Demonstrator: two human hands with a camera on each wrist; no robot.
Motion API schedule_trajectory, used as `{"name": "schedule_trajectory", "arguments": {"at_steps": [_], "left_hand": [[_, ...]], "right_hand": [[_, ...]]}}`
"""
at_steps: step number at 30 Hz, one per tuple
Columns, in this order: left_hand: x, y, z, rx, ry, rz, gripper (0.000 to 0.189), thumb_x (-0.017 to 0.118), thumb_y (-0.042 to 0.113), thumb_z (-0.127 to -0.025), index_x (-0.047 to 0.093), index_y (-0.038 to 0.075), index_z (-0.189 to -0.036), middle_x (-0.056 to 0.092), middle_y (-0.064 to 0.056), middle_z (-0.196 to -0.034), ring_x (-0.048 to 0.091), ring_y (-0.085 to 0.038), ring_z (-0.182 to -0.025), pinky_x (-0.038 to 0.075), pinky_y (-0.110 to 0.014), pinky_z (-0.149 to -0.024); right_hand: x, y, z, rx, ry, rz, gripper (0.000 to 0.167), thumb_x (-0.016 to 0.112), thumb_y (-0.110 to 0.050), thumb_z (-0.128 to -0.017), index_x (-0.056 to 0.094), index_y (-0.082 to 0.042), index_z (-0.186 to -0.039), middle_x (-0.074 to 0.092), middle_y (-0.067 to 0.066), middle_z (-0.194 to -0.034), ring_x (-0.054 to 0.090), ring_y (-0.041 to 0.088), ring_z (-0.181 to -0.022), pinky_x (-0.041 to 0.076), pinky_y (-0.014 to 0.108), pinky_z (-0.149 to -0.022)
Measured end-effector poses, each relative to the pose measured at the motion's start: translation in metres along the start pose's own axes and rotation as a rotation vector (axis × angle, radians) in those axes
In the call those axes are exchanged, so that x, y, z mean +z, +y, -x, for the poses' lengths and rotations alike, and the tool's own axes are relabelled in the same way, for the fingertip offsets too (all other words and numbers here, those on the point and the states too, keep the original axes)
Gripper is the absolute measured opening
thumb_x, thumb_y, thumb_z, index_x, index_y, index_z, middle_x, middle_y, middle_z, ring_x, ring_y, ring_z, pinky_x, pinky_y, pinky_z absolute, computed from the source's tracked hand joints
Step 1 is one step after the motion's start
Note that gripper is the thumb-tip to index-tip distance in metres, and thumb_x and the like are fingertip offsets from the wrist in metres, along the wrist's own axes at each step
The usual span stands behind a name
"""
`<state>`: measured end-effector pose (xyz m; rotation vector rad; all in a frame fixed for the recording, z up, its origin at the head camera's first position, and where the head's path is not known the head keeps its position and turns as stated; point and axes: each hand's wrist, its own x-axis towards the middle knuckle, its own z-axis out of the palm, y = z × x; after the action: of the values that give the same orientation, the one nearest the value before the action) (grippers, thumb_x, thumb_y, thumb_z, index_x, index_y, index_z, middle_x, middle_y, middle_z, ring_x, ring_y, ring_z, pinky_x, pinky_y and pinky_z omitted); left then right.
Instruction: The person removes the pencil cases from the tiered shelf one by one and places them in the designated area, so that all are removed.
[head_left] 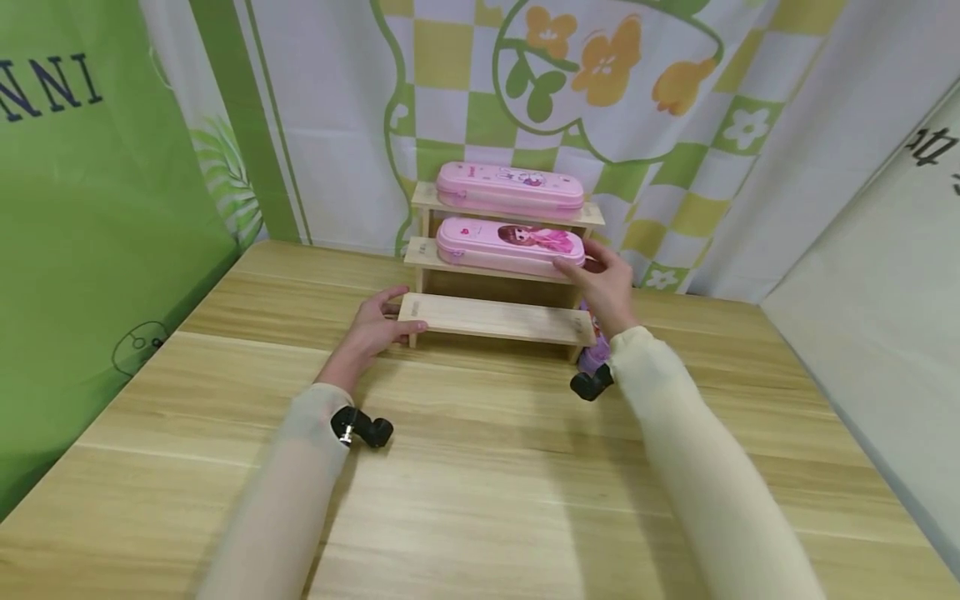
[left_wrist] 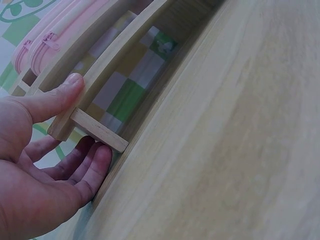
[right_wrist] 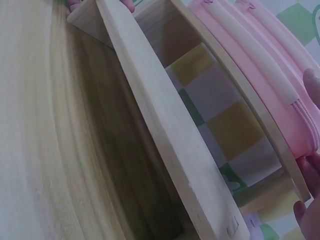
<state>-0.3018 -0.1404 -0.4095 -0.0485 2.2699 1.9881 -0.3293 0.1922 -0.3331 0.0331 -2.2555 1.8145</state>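
Pinching the near pink case (head_left: 502, 246) in the head view, the right hand (head_left: 607, 287) likely steadies it on the middle step of the wooden stand (head_left: 495, 319), below the far case (head_left: 510, 193). Left wrist: the left hand (left_wrist: 35, 185) grips the stand's left end, probably bracing it. Right wrist: the right hand holds the near case's right end.

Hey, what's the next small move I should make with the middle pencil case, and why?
Probably ease the middle pencil case slightly left with the right grip: its right end sits close to the end of the middle shelf, while bare wood shows at the left. The left grip holds the lowest step, which should help keep things steady.
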Motion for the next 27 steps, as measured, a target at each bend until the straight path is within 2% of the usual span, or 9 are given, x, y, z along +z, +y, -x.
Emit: {"name": "schedule_trajectory", "arguments": {"at_steps": [10,15,22,27], "left_hand": [[-0.001,0.0,0.0,-0.001,-0.011,-0.002,0.082,0.078,0.001,-0.086,0.036,0.012,-0.156,0.051,-0.026,-0.137,0.062,-0.017,-0.092,0.058,-0.024,-0.076],[-0.001,0.001,0.001,0.004,-0.012,-0.001,0.083,0.078,0.001,-0.086,0.036,0.011,-0.156,0.05,-0.027,-0.137,0.062,-0.017,-0.091,0.058,-0.026,-0.08],[-0.001,0.002,0.0,0.0,-0.004,-0.008,0.082,0.078,0.002,-0.086,0.036,0.011,-0.156,0.05,-0.026,-0.136,0.061,-0.016,-0.09,0.057,-0.023,-0.074],[-0.001,0.002,0.001,0.0,-0.006,-0.01,0.082,0.078,0.003,-0.086,0.036,0.011,-0.156,0.05,-0.025,-0.135,0.061,-0.015,-0.089,0.057,-0.022,-0.074]], "right_hand": [[0.005,0.001,-0.01,0.036,0.02,0.038,0.075,0.083,-0.022,-0.085,0.048,-0.007,-0.149,0.057,0.016,-0.142,0.057,0.018,-0.116,0.052,0.02,-0.093],[0.006,0.002,-0.012,0.037,-0.005,0.049,0.076,0.083,-0.023,-0.085,0.047,-0.007,-0.15,0.057,0.017,-0.14,0.055,0.015,-0.114,0.051,0.019,-0.091],[0.006,0.002,-0.012,0.01,-0.041,0.082,0.072,0.082,-0.022,-0.086,0.049,-0.007,-0.148,0.059,0.014,-0.132,0.055,0.012,-0.106,0.05,0.016,-0.085],[0.003,0.001,-0.012,0.023,-0.045,0.124,0.072,0.082,-0.027,-0.086,0.05,-0.008,-0.148,0.059,0.012,-0.132,0.055,0.014,-0.108,0.05,0.016,-0.083]]}}
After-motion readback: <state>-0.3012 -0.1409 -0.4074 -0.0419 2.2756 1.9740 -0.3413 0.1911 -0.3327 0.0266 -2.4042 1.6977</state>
